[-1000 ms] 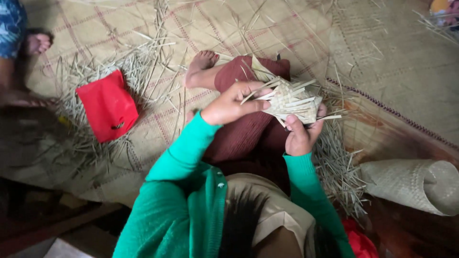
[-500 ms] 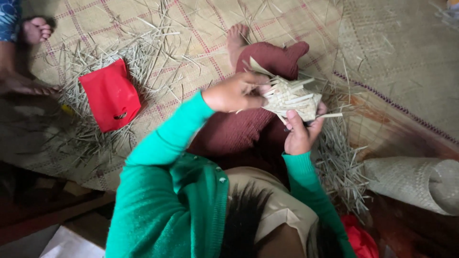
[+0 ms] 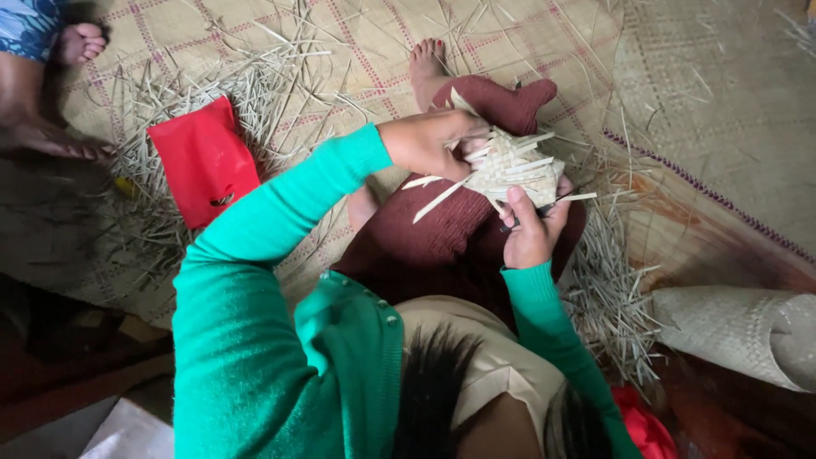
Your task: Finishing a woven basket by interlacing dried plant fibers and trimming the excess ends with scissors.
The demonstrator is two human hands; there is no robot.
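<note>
Flat, stiff pale straw weaving [image 3: 512, 167], apparently half-plaited, in both hands' [image 3: 429, 142] [image 3: 532, 229] pinching fingers above ribbed maroon cloth [image 3: 442, 234].

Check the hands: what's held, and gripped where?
Both hold one small woven straw piece. Right hand grips its lower right edge, thumb on top; left hand pinches strips at its left side.

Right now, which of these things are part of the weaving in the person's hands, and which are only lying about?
In use:
- small woven straw piece
- left hand, fingers on its strips
- right hand, gripping it from below
- loose straw strips beside the lap

Lying about:
- red pouch
- rolled woven mat
- floor mat
- another person's foot
</note>
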